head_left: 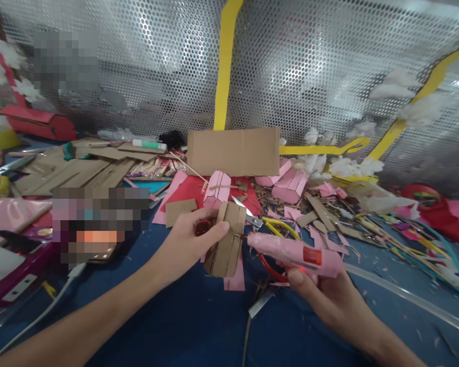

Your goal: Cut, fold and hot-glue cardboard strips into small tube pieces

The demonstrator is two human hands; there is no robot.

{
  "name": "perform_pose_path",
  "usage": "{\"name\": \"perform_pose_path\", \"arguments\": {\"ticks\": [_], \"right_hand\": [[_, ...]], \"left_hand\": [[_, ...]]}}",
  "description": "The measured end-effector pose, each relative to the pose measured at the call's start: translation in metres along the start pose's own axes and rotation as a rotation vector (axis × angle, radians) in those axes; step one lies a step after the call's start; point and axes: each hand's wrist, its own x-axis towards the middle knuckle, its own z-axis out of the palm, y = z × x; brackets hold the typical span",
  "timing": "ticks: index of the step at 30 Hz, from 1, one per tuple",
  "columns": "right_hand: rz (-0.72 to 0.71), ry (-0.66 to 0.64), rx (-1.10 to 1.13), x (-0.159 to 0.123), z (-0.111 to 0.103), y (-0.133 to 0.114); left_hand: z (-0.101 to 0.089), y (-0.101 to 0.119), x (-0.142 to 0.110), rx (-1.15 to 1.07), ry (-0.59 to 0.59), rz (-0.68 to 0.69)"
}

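Observation:
My left hand (201, 234) grips a folded piece of brown cardboard (226, 252), thumb on its face and fingers behind. In my right hand (321, 295) is a pink glue gun (286, 250) with a small red light glowing near the grip. Its nozzle points left and meets, or nearly meets, the right part of the cardboard. A clear glue stick (409, 295) runs out of the gun's back end. Behind the gun lie scissors with yellow handles (281, 228). Under it shows a red handle (270, 270), partly hidden. A strip of pink paper (235, 283) sticks out below the cardboard.
A cardboard panel (233, 153) stands upright at the back against a perforated metal wall (168, 66). Pink folded paper boxes (290, 186), cardboard scraps (76, 173) and white fluff (355, 167) crowd the blue table (168, 326). A white cable (57, 300) crosses the left side.

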Motion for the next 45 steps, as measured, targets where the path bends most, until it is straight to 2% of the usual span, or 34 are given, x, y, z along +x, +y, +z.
{"name": "perform_pose_path", "arguments": {"ticks": [7, 12, 17, 20, 25, 30, 36, 41, 45], "right_hand": [[0.031, -0.176, 0.129, 0.0009, -0.0021, -0.0014], [0.010, -0.048, 0.053, 0.0020, 0.0018, 0.0002], [-0.018, -0.040, -0.026, 0.0032, 0.0007, 0.0009], [-0.016, 0.007, -0.063, 0.0011, -0.0014, 0.0026], [0.002, -0.040, -0.023, 0.0001, 0.0007, 0.0016], [0.020, -0.069, 0.010, 0.0034, 0.0017, -0.0013], [-0.008, 0.004, -0.021, 0.0029, 0.0011, 0.0012], [0.001, -0.041, -0.012, 0.0014, 0.0019, 0.0014], [-0.006, -0.014, 0.006, 0.0037, 0.0032, -0.0007]], "left_hand": [[-0.0024, -0.0042, 0.0006, -0.048, -0.005, -0.025], [-0.0003, -0.0010, 0.0006, 0.022, -0.012, 0.015], [-0.0015, -0.0037, 0.0000, 0.011, 0.015, 0.000], [-0.0023, -0.0056, 0.0006, -0.013, 0.030, -0.010], [-0.0025, -0.0050, 0.0010, 0.031, 0.022, 0.016], [-0.0018, -0.0079, 0.0018, -0.034, 0.031, 0.002], [-0.0007, -0.0076, 0.0026, -0.011, 0.041, 0.006], [-0.0013, -0.0074, 0.0018, -0.040, 0.035, -0.010], [-0.0014, -0.0071, 0.0014, -0.050, 0.021, 0.008]]}}
